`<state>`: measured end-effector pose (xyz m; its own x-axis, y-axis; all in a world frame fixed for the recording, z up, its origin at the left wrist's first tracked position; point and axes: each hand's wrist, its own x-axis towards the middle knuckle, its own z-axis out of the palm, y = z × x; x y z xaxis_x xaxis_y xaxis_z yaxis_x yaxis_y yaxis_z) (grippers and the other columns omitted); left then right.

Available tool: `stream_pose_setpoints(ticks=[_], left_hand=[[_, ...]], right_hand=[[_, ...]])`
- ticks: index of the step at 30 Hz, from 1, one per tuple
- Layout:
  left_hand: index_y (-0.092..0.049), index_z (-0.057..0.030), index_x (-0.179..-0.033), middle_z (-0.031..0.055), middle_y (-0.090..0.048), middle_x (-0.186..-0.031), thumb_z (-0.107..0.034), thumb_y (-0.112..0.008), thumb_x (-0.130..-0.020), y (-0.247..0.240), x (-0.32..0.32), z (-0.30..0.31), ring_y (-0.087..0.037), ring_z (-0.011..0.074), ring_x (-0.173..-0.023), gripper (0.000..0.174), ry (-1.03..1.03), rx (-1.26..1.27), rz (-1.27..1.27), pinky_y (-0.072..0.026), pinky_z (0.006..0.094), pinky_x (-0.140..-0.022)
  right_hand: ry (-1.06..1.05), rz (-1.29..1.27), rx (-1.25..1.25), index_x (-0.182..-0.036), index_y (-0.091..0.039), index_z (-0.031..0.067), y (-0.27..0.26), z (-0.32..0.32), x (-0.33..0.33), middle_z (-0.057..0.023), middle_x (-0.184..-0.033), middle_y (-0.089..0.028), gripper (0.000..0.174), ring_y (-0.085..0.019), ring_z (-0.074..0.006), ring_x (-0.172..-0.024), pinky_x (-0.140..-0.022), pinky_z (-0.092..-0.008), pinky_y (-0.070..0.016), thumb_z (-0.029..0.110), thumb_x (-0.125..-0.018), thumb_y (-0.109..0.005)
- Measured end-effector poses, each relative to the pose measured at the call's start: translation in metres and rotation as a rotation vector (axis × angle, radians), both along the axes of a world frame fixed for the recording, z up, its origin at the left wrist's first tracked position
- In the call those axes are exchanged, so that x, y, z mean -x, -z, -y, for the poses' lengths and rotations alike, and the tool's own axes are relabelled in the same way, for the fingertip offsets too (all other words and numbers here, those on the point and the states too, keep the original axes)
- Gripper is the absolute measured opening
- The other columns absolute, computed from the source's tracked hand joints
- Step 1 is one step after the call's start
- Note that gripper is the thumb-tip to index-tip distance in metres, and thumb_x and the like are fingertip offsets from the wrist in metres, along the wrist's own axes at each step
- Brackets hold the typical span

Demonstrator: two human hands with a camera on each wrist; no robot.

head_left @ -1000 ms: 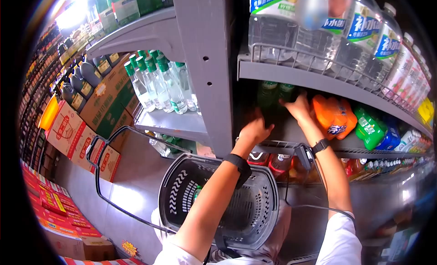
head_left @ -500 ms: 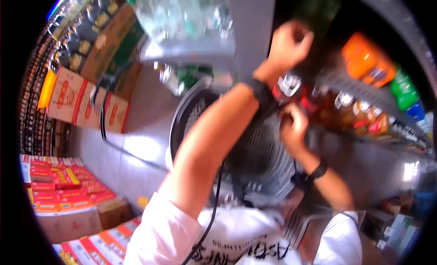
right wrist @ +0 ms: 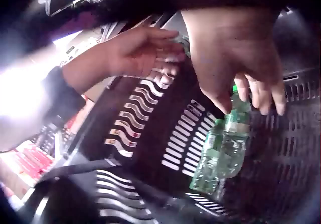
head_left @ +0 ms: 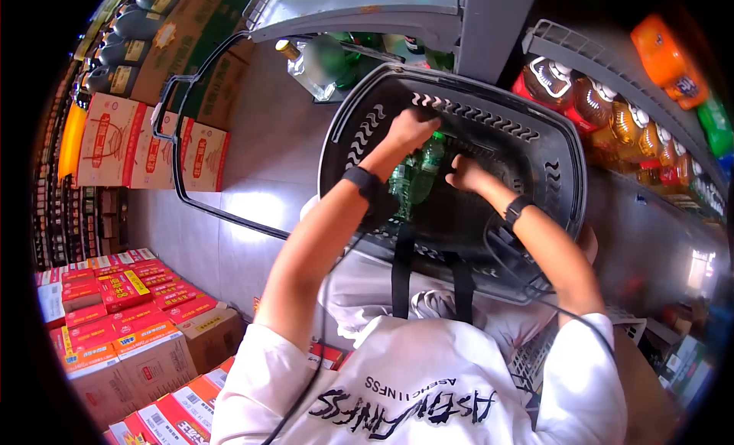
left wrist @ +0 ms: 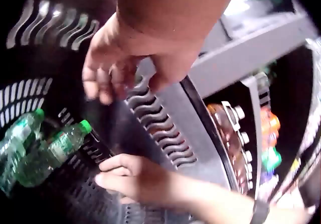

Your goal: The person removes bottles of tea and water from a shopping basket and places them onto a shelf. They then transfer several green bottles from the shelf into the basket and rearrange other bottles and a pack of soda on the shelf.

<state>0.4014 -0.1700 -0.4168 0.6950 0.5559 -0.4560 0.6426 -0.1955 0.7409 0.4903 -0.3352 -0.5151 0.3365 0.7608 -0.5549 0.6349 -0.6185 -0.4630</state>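
Observation:
Both hands are inside a black plastic shopping basket (head_left: pixel 562 143) that rests over the person's lap. Two green-capped clear green bottles (head_left: pixel 424 177) lie side by side at its bottom. The left hand (head_left: pixel 413 131) hovers above the caps, near the far wall; its fingers bend loosely, holding nothing in the left wrist view. Lower and to the right, the right hand (head_left: pixel 470 175) has its fingers loosely bent, also without anything in them. From the right wrist, its fingers (right wrist: pixel 256 96) hang over the bottle necks, overlapping one cap.
A grey shelf (head_left: pixel 650 82) at right holds orange bottles (head_left: pixel 665 59), with red-labelled drinks (head_left: pixel 550 82) below. The basket's raised handle (head_left: pixel 183 154) extends left. Cartons (head_left: pixel 145 143) and red boxes (head_left: pixel 115 292) stand on the left. A cable (head_left: pixel 325 330) trails over the shirt.
Both hands have left the shelf with the green bottles and come down into the basket, the right one first. The view has tilted down, showing more of the basket and two bottles in it.

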Motion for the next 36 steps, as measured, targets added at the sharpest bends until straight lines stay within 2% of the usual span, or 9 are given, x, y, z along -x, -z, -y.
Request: stream_pose_setpoints(ticks=[1,2,5,12,17,23,25,29,36], left_hand=[[-0.066,0.0032,-0.097,0.0084,-0.068,-0.081,-0.038,-0.068,-0.083,0.023,0.001,-0.009,-0.064,0.0209,-0.058,0.043,-0.064,0.1,-0.175,-0.052,0.0358,-0.045],[-0.07,0.0022,-0.091,0.02,-0.07,-0.082,-0.046,-0.069,-0.075,0.045,0.004,-0.014,-0.07,0.031,-0.079,0.051,-0.061,0.022,-0.232,-0.0552,0.0388,-0.074],[-0.068,0.0023,-0.106,0.0269,-0.063,-0.111,-0.048,-0.07,-0.073,0.097,0.017,-0.021,-0.06,0.0364,-0.112,0.06,0.039,-0.263,-0.175,-0.0492,0.0392,-0.091],[-0.067,-0.0165,-0.117,0.0189,-0.062,-0.121,-0.028,-0.07,-0.074,0.2,-0.007,-0.036,-0.06,0.0336,-0.112,0.045,0.462,-0.351,-0.549,-0.0496,0.0414,-0.092],[-0.066,-0.0065,-0.114,0.0209,-0.064,-0.116,-0.018,-0.074,-0.067,0.22,0.024,-0.028,-0.063,0.0342,-0.108,0.049,0.359,-0.265,-0.484,-0.0515,0.0438,-0.089],[-0.067,0.0024,-0.107,0.0207,-0.068,-0.106,-0.022,-0.081,-0.06,0.138,0.019,-0.038,-0.067,0.0324,-0.098,0.055,0.501,-0.165,-0.468,-0.0523,0.0428,-0.086],[-0.052,0.0014,-0.128,0.0202,-0.06,-0.121,-0.046,-0.081,-0.062,0.083,0.021,-0.033,-0.059,0.0309,-0.111,0.086,0.67,-0.111,-0.389,-0.0508,0.0417,-0.089],[-0.028,-0.0031,-0.147,0.0189,-0.048,-0.138,-0.072,-0.069,-0.066,0.013,0.041,-0.014,-0.049,0.0324,-0.123,0.114,0.583,0.189,-0.422,-0.0479,0.0412,-0.091],[-0.039,0.0057,-0.135,0.0153,-0.057,-0.119,-0.039,-0.084,-0.071,-0.065,0.04,0.018,-0.056,0.0232,-0.112,0.09,0.516,0.368,0.314,-0.0444,0.034,-0.096]], right_hand=[[0.056,0.003,0.004,-0.118,-0.053,-0.0022,0.019,-0.011,-0.002,-0.0289,-0.123,-0.056,0.055,-0.058,-0.0392,-0.111,-0.092,-0.0414,-0.0487,0.03,-0.076,-0.068],[0.111,0.008,0.004,-0.122,-0.051,-0.003,0.03,-0.023,-0.007,-0.0292,-0.125,-0.054,0.061,-0.059,-0.0391,-0.111,-0.092,-0.0405,-0.0492,0.031,-0.075,-0.07],[0.377,-0.005,-0.011,-0.13,-0.044,-0.0046,0.047,-0.035,-0.01,-0.0263,-0.126,-0.056,0.078,-0.059,-0.0388,-0.111,-0.088,-0.0459,-0.0512,0.035,-0.071,-0.077],[0.744,-0.508,-0.217,-0.125,-0.053,-0.0029,0.097,-0.035,-0.012,-0.0188,-0.118,-0.063,0.088,-0.063,-0.0328,-0.106,-0.073,-0.044,-0.0554,0.049,-0.062,-0.083],[0.75,-0.628,-0.227,-0.123,-0.058,0.0123,0.103,-0.048,0.012,-0.0075,-0.114,-0.066,0.074,-0.065,-0.0264,-0.098,-0.069,-0.0426,-0.0527,0.048,-0.064,-0.082],[0.465,-0.18,-0.722,-0.107,-0.065,0.0114,0.132,-0.05,0.017,-0.0074,-0.101,-0.07,0.047,-0.067,-0.0224,-0.092,-0.076,-0.0385,-0.0519,0.042,-0.074,-0.077],[0.525,-0.107,-0.758,-0.101,-0.067,0.0097,0.113,-0.038,0.012,-0.0074,-0.095,-0.071,0.04,-0.068,-0.0207,-0.083,-0.075,-0.0355,-0.0522,0.04,-0.075,-0.076],[0.63,-0.4,-0.594,-0.099,-0.064,0.0031,-0.032,-0.016,-0.009,-0.0092,-0.092,-0.069,0.043,-0.068,-0.021,-0.081,-0.07,-0.0368,-0.0555,0.036,-0.074,-0.077],[1.064,-0.768,-0.637,-0.102,-0.063,0.0096,-0.185,0.02,-0.015,-0.0041,-0.091,-0.067,0.043,-0.067,-0.0149,-0.076,-0.065,-0.0321,-0.0558,0.044,-0.077,-0.072]])
